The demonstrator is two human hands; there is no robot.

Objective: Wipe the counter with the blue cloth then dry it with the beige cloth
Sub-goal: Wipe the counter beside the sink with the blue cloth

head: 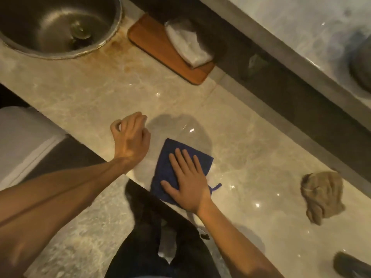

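A folded blue cloth (pixel 167 157) lies flat on the beige marble counter (pixel 96 97), close to its front edge. My right hand (pixel 186 179) presses flat on the cloth, fingers spread and palm down. To the left of the cloth my left hand (pixel 129 135) rests on the counter's edge, fingers loosely curled and holding nothing. A crumpled beige cloth (pixel 321 195) sits on the counter at the right, well apart from both hands.
A round steel sink (pixel 50 25) is set in the counter at the top left. A wooden board (pixel 152 45) with a white folded cloth (pixel 186 45) lies at the back. A raised ledge (pixel 281 53) runs along the back. A dark object (pixel 351 265) sits bottom right.
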